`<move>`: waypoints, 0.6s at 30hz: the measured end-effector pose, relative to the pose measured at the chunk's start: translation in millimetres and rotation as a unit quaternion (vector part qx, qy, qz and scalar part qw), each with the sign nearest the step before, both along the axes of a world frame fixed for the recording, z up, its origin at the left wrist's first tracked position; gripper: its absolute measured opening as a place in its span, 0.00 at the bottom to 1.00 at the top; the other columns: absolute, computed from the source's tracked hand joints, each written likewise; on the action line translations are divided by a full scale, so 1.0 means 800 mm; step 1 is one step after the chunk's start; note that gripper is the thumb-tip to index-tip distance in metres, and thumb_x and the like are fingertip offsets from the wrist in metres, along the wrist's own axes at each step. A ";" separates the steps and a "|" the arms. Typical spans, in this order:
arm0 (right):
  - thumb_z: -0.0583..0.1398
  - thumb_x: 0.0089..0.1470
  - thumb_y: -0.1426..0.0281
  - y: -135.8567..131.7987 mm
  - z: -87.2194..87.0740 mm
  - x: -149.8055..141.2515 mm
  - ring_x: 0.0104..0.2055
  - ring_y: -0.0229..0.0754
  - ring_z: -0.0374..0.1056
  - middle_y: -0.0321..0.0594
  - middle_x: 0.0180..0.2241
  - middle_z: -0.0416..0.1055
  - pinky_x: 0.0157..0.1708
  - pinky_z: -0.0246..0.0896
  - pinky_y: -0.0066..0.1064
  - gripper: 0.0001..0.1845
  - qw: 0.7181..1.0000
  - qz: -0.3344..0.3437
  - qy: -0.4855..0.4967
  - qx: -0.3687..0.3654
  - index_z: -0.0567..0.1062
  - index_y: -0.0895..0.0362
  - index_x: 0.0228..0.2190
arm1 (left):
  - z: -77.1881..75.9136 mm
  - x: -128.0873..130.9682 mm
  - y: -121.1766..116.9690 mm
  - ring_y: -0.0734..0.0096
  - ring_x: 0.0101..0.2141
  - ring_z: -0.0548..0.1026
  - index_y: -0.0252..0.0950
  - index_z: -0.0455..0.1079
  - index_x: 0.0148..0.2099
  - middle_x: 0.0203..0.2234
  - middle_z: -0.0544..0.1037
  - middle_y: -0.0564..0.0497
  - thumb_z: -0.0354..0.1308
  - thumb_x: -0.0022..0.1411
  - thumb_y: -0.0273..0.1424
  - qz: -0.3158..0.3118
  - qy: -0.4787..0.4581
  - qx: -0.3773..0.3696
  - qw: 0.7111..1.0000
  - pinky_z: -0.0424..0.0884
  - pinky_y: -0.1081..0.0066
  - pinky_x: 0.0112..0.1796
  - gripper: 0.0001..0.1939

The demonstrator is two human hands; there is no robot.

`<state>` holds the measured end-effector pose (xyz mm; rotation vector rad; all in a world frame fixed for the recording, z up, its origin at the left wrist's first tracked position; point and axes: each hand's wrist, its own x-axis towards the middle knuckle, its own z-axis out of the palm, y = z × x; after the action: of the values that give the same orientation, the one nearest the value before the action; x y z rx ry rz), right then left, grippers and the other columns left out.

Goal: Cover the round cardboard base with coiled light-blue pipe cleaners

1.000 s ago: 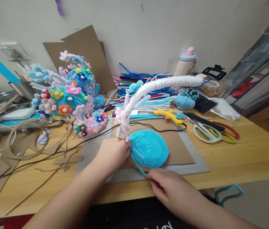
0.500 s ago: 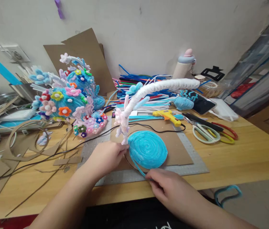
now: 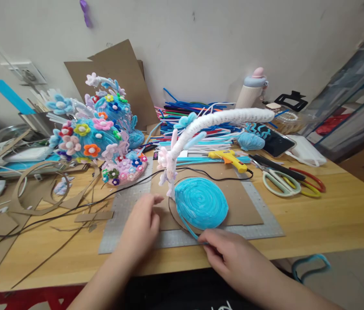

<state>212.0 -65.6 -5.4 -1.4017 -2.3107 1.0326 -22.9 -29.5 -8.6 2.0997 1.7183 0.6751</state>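
Note:
A flat blue spiral of coiled pipe cleaner [image 3: 201, 202] lies on a cardboard disc, and a fuzzy white arched stem [image 3: 227, 118] with a pink figure [image 3: 169, 174] rises at its left edge. My right hand [image 3: 230, 252] pinches the loose blue pipe cleaner [image 3: 188, 227] that leads off the coil's near left side. My left hand [image 3: 144, 221] is left of the coil, apart from it, with thumb and fingers parted and nothing seen between them. Under the coil is a cardboard sheet [image 3: 249, 206] on a grey cutting mat [image 3: 267, 228].
A yellow glue gun [image 3: 228, 160] lies behind the coil, its black cord [image 3: 104, 200] crossing the table leftward. Scissors [image 3: 281, 183] and pliers [image 3: 315, 185] are at right. Flower-covered blue pieces [image 3: 88, 137] stand at left, and pipe cleaner bundles [image 3: 197, 114] lie at the back.
My left hand has let go at the coil's left edge and drawn back toward me and to the left. My right hand keeps its pinch on the pipe cleaner.

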 end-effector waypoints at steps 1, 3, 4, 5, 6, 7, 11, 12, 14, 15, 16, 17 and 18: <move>0.52 0.55 0.79 0.000 0.000 0.000 0.33 0.39 0.67 0.37 0.31 0.72 0.33 0.58 0.30 0.11 1.000 0.001 0.000 0.000 0.71 0.55 0.33 | -0.001 0.003 -0.004 0.61 0.48 0.68 0.39 0.66 0.48 0.45 0.71 0.47 0.44 0.53 0.16 -0.017 0.022 0.030 0.999 0.64 0.61 0.47 0.24; 0.51 0.55 0.79 0.001 0.001 -0.001 0.33 0.40 0.67 0.37 0.31 0.72 0.33 0.58 0.30 0.11 1.000 0.000 -0.003 0.002 0.71 0.56 0.33 | -0.002 0.010 -0.012 0.57 0.51 0.65 0.44 0.69 0.50 0.48 0.69 0.47 0.46 0.51 0.15 -0.040 0.083 0.081 0.992 0.61 0.56 0.48 0.28; 0.51 0.55 0.79 0.001 0.001 -0.001 0.33 0.40 0.67 0.38 0.31 0.72 0.33 0.58 0.30 0.11 1.000 -0.001 -0.004 0.004 0.71 0.56 0.33 | -0.003 0.013 -0.016 0.55 0.51 0.64 0.46 0.69 0.51 0.49 0.69 0.47 0.46 0.52 0.15 -0.040 0.112 0.095 0.988 0.60 0.54 0.48 0.29; 0.51 0.55 0.79 0.002 0.001 -0.001 0.33 0.40 0.67 0.38 0.31 0.72 0.33 0.58 0.30 0.10 1.000 0.000 -0.005 0.004 0.71 0.56 0.33 | -0.004 0.016 -0.019 0.53 0.52 0.63 0.48 0.70 0.52 0.50 0.68 0.47 0.47 0.52 0.15 -0.036 0.134 0.103 0.985 0.60 0.53 0.48 0.30; 0.51 0.55 0.78 0.002 0.001 -0.001 0.32 0.40 0.67 0.38 0.30 0.72 0.33 0.58 0.30 0.10 1.000 0.001 -0.005 0.006 0.71 0.56 0.32 | -0.005 0.018 -0.021 0.52 0.52 0.63 0.48 0.69 0.53 0.51 0.68 0.47 0.48 0.53 0.16 -0.033 0.150 0.107 0.982 0.59 0.53 0.48 0.30; 0.51 0.55 0.78 0.002 0.001 -0.001 0.32 0.40 0.67 0.38 0.30 0.71 0.33 0.58 0.30 0.10 1.000 0.001 -0.006 0.005 0.71 0.56 0.32 | -0.006 0.020 -0.023 0.52 0.52 0.62 0.48 0.69 0.54 0.52 0.68 0.46 0.48 0.54 0.16 -0.034 0.160 0.109 0.980 0.59 0.52 0.48 0.30; 0.51 0.55 0.79 0.001 0.000 0.000 0.32 0.39 0.67 0.37 0.31 0.72 0.33 0.58 0.30 0.11 1.000 0.004 0.000 0.005 0.71 0.55 0.33 | -0.009 0.023 -0.022 0.52 0.52 0.63 0.47 0.69 0.55 0.52 0.68 0.45 0.48 0.55 0.17 -0.036 0.177 0.108 0.978 0.59 0.53 0.48 0.29; 0.51 0.55 0.79 0.001 0.000 0.000 0.33 0.40 0.67 0.37 0.31 0.72 0.33 0.58 0.30 0.11 1.000 0.003 0.002 0.006 0.71 0.55 0.33 | -0.009 0.023 -0.022 0.53 0.52 0.63 0.46 0.68 0.56 0.52 0.69 0.45 0.48 0.56 0.17 -0.034 0.180 0.108 0.977 0.59 0.53 0.48 0.29; 0.51 0.55 0.79 0.001 0.001 -0.001 0.33 0.40 0.67 0.38 0.31 0.72 0.34 0.58 0.30 0.11 1.000 0.002 0.001 0.008 0.71 0.56 0.33 | -0.009 0.023 -0.020 0.53 0.52 0.63 0.46 0.66 0.58 0.52 0.68 0.45 0.48 0.56 0.17 -0.031 0.186 0.106 0.976 0.59 0.53 0.48 0.30; 0.51 0.55 0.79 0.002 0.001 -0.001 0.33 0.40 0.67 0.38 0.31 0.72 0.33 0.58 0.31 0.11 1.000 0.002 0.000 0.009 0.71 0.56 0.32 | -0.009 0.023 -0.020 0.53 0.52 0.63 0.46 0.65 0.59 0.53 0.68 0.45 0.48 0.56 0.17 -0.031 0.190 0.104 0.976 0.59 0.53 0.48 0.31; 0.51 0.55 0.78 0.002 0.001 -0.001 0.32 0.40 0.67 0.38 0.30 0.72 0.33 0.58 0.30 0.11 1.000 0.002 -0.002 0.007 0.71 0.56 0.32 | -0.008 0.023 -0.019 0.53 0.52 0.63 0.46 0.64 0.60 0.53 0.68 0.45 0.48 0.56 0.17 -0.032 0.195 0.101 0.975 0.59 0.54 0.48 0.32; 0.51 0.55 0.78 0.003 0.002 -0.002 0.32 0.40 0.67 0.38 0.30 0.72 0.33 0.58 0.30 0.11 1.000 0.002 -0.003 0.005 0.72 0.56 0.32 | -0.008 0.023 -0.019 0.53 0.52 0.63 0.47 0.63 0.60 0.53 0.68 0.46 0.48 0.56 0.18 -0.034 0.202 0.099 0.974 0.60 0.54 0.48 0.32; 0.51 0.55 0.78 0.003 0.002 -0.002 0.32 0.40 0.67 0.38 0.30 0.72 0.33 0.58 0.30 0.11 1.000 0.001 -0.003 0.003 0.72 0.56 0.32 | -0.008 0.024 -0.018 0.54 0.52 0.63 0.47 0.63 0.60 0.53 0.69 0.46 0.48 0.57 0.18 -0.034 0.211 0.098 0.972 0.60 0.55 0.48 0.31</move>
<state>210.5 -63.2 -3.8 -1.4022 -2.3187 1.0227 -4.1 -44.3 -14.7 2.5754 1.8406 0.4095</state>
